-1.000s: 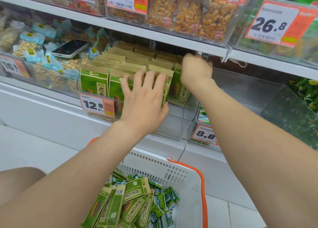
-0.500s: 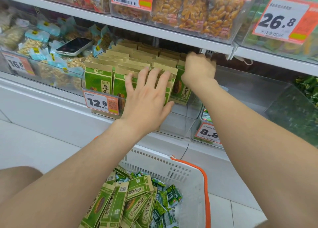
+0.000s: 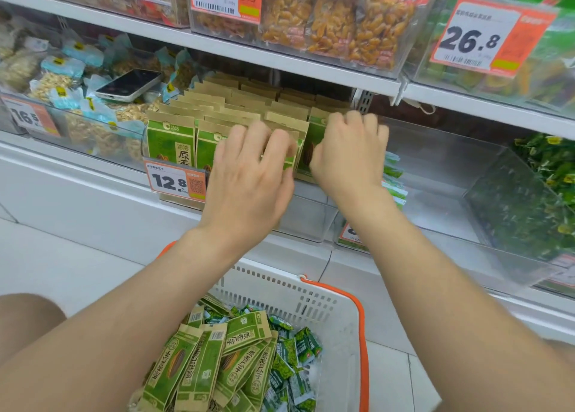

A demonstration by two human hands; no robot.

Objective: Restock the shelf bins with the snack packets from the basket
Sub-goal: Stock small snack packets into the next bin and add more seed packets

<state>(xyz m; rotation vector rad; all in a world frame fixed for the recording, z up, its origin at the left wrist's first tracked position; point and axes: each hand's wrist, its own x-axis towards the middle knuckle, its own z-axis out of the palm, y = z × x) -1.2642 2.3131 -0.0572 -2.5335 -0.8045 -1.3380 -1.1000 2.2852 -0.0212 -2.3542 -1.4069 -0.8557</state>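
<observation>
White shelves (image 3: 280, 59) fill the background, lined with clear bins over a pale tiled floor. At far left, the left bin (image 3: 93, 137) holds pale-blue nut bags, and a phone (image 3: 129, 84) lies face up on top of them. Next along, the middle bin (image 3: 305, 221) carries a 12.8 tag (image 3: 175, 182) on its front wall and holds green-and-kraft packets (image 3: 171, 140) standing upright in rows, front to back.

The left hand (image 3: 249, 178) rests against the front packets of the second row, fingers close together and laid over their faces and top edges, pressing rather than gripping. Below the hands sits the basket (image 3: 280, 290), white with an orange rim. More of the same packets lie heaped in it beside small green sachets (image 3: 298, 349).

The right hand (image 3: 348, 153) is at the rightmost row, just beside the left hand, knuckles up and fingers curled. It seems to pinch the top of a packet there, though the fingertips are hidden. Further right, the right bin (image 3: 451, 178) holds only a few small green bags at its left wall.
</observation>
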